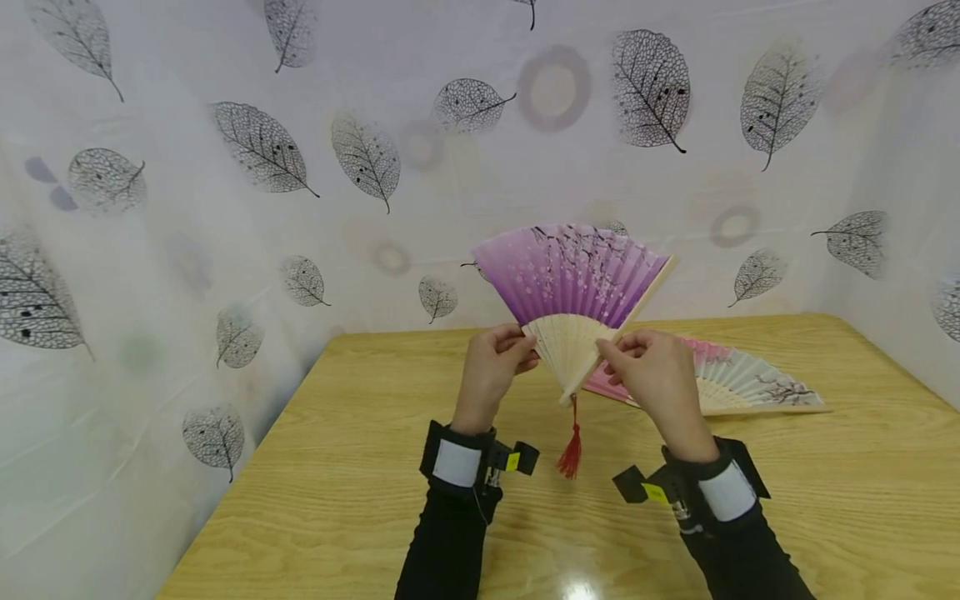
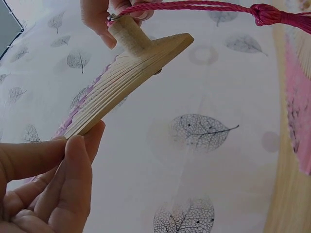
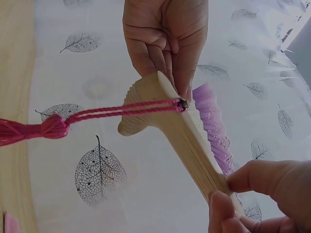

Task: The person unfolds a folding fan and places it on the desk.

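Note:
Both hands hold up a purple folding fan [image 1: 573, 271], spread partway, with pale blossom branches on its cloth and light wooden ribs. My left hand [image 1: 495, 367] pinches the ribs at the fan's left side between thumb and fingers. On the opposite side, my right hand [image 1: 656, 375] pinches the outer wooden guard stick. From the pivot end hangs a red tassel [image 1: 570, 450]. In the left wrist view the stacked ribs [image 2: 109, 90] run up from the left fingertips. The right wrist view shows the guard [image 3: 194, 155] between the right thumb and fingers.
Behind the right hand, a second folding fan [image 1: 750, 379], pink and white with a branch print, lies spread on the wooden table [image 1: 337, 467]. A pale curtain [image 1: 360, 75] with leaf prints surrounds the table's back and sides.

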A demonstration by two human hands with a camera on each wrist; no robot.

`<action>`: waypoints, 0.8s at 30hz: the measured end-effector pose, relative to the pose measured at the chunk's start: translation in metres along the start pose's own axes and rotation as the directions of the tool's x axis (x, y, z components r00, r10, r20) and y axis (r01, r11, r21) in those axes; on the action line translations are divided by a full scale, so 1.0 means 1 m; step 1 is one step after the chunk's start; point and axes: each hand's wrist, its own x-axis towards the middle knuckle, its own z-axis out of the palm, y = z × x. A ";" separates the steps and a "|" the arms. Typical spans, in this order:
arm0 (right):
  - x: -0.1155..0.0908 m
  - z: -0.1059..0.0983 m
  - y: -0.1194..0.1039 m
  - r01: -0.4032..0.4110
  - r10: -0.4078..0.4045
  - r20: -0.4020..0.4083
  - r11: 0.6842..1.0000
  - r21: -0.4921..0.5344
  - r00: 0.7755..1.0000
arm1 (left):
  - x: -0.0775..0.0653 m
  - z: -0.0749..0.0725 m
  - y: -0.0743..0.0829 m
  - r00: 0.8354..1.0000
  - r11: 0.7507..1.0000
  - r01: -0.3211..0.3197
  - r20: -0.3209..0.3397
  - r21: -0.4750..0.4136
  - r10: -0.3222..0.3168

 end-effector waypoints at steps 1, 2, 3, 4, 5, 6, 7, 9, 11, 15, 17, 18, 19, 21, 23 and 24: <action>0.000 0.000 0.000 -0.001 0.001 0.001 1.000 -0.001 1.000 | 0.000 0.000 0.000 1.000 1.000 0.002 -0.001 -0.003 -0.002; 0.000 0.000 0.000 -0.002 0.002 0.002 1.000 -0.002 1.000 | 0.000 0.000 -0.001 1.000 1.000 0.002 -0.002 -0.005 -0.002; 0.000 0.000 0.000 -0.003 0.003 0.002 1.000 -0.002 1.000 | 0.000 0.000 -0.001 1.000 1.000 0.005 -0.004 -0.008 -0.005; 0.000 0.000 0.000 -0.003 0.003 0.001 1.000 -0.004 1.000 | 0.000 0.000 -0.001 1.000 1.000 0.006 -0.005 -0.009 -0.006; 0.000 0.000 0.000 -0.003 0.003 0.000 1.000 -0.004 1.000 | 0.000 0.000 -0.001 1.000 1.000 0.009 -0.006 -0.013 -0.010; 0.000 0.000 0.000 -0.001 0.001 -0.003 1.000 -0.004 1.000 | 0.000 0.000 -0.001 1.000 1.000 0.010 -0.006 -0.017 -0.010; 0.000 -0.001 0.000 -0.001 0.001 -0.007 1.000 -0.003 1.000 | 0.000 0.000 0.000 1.000 1.000 0.011 -0.009 -0.019 -0.011; -0.001 -0.001 0.000 -0.002 0.002 -0.014 1.000 0.001 1.000 | 0.000 0.000 0.000 1.000 1.000 0.011 -0.016 -0.030 -0.011; -0.001 -0.002 0.000 -0.008 0.008 -0.018 1.000 0.004 1.000 | 0.000 0.000 0.000 1.000 0.999 0.004 -0.024 -0.041 -0.005; -0.001 -0.001 0.000 -0.016 0.016 -0.016 1.000 0.012 1.000 | 0.000 0.000 0.001 0.999 0.998 -0.009 -0.036 -0.054 0.007; -0.001 -0.001 0.001 -0.013 0.013 -0.016 1.000 0.015 1.000 | 0.000 -0.001 0.000 0.999 0.998 -0.012 -0.037 -0.056 0.010; -0.001 -0.001 0.001 -0.009 0.009 -0.017 1.000 0.017 1.000 | 0.000 -0.001 0.001 0.999 0.998 -0.012 -0.037 -0.056 0.010; -0.001 0.000 0.001 -0.004 0.004 -0.020 1.000 0.018 1.000 | 0.000 -0.001 0.000 0.999 0.998 -0.015 -0.037 -0.054 0.013; -0.001 0.000 0.002 0.002 -0.001 -0.026 1.000 0.021 1.000 | 0.001 -0.001 0.000 0.999 0.998 -0.011 -0.042 -0.055 0.009; 0.000 0.000 0.002 0.007 -0.006 -0.031 1.000 0.025 1.000 | 0.000 -0.001 0.001 0.999 0.998 -0.011 -0.051 -0.057 0.008; 0.000 0.000 0.002 0.006 -0.006 -0.032 1.000 0.028 0.999 | 0.000 -0.001 0.001 0.998 0.998 -0.011 -0.056 -0.061 0.007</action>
